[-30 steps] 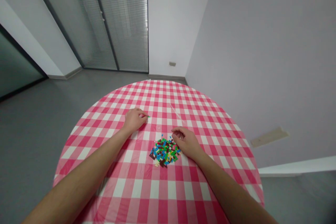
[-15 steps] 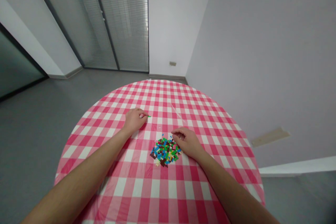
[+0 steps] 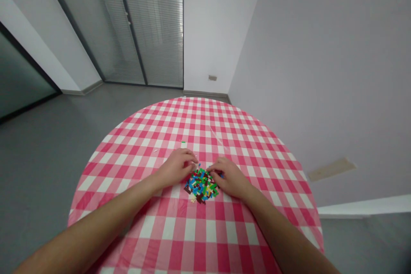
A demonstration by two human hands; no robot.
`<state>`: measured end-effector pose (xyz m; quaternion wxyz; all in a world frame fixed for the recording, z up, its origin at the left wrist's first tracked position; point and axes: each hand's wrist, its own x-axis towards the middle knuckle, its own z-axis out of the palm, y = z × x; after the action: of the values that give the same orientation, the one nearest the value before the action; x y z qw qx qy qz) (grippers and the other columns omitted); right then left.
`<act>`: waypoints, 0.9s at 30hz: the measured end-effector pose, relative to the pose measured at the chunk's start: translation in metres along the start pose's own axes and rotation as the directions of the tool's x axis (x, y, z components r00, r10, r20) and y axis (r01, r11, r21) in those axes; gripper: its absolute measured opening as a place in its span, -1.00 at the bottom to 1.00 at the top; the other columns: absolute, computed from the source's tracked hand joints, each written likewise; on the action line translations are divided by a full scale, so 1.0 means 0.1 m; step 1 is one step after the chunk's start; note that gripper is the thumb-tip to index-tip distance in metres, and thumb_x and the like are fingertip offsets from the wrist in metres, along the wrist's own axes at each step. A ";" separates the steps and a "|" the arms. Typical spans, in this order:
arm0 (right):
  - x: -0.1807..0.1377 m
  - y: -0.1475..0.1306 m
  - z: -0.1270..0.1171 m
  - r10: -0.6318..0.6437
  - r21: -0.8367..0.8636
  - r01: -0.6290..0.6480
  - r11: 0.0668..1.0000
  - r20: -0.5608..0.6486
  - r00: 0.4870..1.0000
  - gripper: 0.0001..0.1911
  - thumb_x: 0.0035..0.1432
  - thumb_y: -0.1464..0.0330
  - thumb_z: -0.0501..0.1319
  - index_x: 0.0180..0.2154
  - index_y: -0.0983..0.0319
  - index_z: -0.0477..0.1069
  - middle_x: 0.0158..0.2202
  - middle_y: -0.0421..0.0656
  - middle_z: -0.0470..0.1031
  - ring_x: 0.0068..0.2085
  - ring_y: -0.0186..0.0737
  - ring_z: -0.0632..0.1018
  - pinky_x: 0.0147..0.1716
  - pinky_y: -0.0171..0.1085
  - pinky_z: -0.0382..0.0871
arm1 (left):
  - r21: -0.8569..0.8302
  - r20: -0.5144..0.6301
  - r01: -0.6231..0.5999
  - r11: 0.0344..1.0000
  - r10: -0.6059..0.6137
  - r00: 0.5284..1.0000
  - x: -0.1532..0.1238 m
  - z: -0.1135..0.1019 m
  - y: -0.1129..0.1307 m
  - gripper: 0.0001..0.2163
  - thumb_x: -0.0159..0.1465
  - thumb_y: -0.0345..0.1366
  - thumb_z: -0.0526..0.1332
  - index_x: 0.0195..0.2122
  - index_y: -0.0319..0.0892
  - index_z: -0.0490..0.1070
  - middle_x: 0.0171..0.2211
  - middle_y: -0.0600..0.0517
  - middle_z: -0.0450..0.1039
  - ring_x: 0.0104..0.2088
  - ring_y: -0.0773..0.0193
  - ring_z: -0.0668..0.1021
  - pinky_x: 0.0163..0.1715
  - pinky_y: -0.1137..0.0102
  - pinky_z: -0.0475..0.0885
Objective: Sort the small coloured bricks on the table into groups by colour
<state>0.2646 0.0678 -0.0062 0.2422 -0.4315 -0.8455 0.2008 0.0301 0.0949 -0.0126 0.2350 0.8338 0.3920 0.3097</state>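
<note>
A pile of small coloured bricks [image 3: 201,185], blue, green, brown, red and cream, lies on the round table with a red-and-white checked cloth [image 3: 192,231]. My left hand [image 3: 177,167] rests at the pile's left upper edge, fingers curled with the tips pinched together. At the pile's right upper edge my right hand [image 3: 228,177] has its fingers bent down onto the bricks. What either hand grips is too small to make out. A single green brick [image 3: 183,141] lies alone on the cloth beyond my left hand.
The table's far edge [image 3: 192,99] drops to a grey floor. Glass doors with blinds [image 3: 144,25] stand at the back left, and a pale wall [image 3: 321,72] runs close along the right side.
My left hand let go of the green brick, left it on the cloth, and moved back and right to the pile. My right hand shifted slightly toward the pile's top.
</note>
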 end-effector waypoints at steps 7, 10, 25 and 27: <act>-0.09 -0.11 -0.30 0.003 0.068 -0.018 0.998 0.209 0.978 -0.72 0.02 0.53 0.18 -0.30 0.14 0.60 -0.42 -0.20 0.57 -0.42 -0.27 0.49 -0.44 -0.33 0.27 | 0.001 0.088 -0.054 0.999 0.054 0.995 -0.16 0.06 0.20 -0.83 0.29 -0.37 0.20 -0.18 -0.06 0.56 -0.15 -0.03 0.54 -0.10 0.13 0.53 -0.04 0.18 0.44; -0.09 -0.13 -0.28 -0.021 0.038 0.012 0.999 0.253 0.967 -0.70 -0.04 0.56 0.19 -0.34 0.13 0.61 -0.48 -0.23 0.53 -0.48 -0.30 0.43 -0.49 -0.35 0.18 | -0.019 0.080 -0.051 0.998 0.053 0.995 -0.16 0.06 0.17 -0.84 0.30 -0.38 0.19 -0.19 -0.07 0.56 -0.15 -0.03 0.55 -0.10 0.14 0.53 -0.03 0.18 0.44; -0.02 -0.14 -0.04 0.103 0.243 -0.115 0.963 0.062 0.993 -0.82 0.19 0.42 0.21 -0.24 0.17 0.59 -0.31 -0.15 0.61 -0.31 -0.22 0.56 -0.31 -0.28 0.40 | -0.059 0.028 -0.212 0.975 0.214 0.976 -0.16 0.05 0.24 -0.87 0.32 -0.36 0.21 -0.14 -0.09 0.49 -0.22 0.02 0.58 -0.17 0.19 0.54 -0.09 0.24 0.39; -0.02 -0.14 0.02 0.137 0.280 -0.141 0.949 0.034 0.990 -0.82 0.17 0.42 0.22 -0.23 0.16 0.60 -0.29 -0.15 0.62 -0.29 -0.20 0.58 -0.30 -0.27 0.43 | -0.054 0.015 -0.212 0.976 0.213 0.977 -0.16 0.06 0.22 -0.90 0.33 -0.37 0.20 -0.20 -0.10 0.50 -0.26 0.03 0.58 -0.19 0.20 0.54 -0.11 0.25 0.39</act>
<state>0.2552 0.0587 -0.0009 0.2804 -0.4496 -0.7774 0.3389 0.0374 0.0685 -0.0084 0.2266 0.8676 0.2900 0.3344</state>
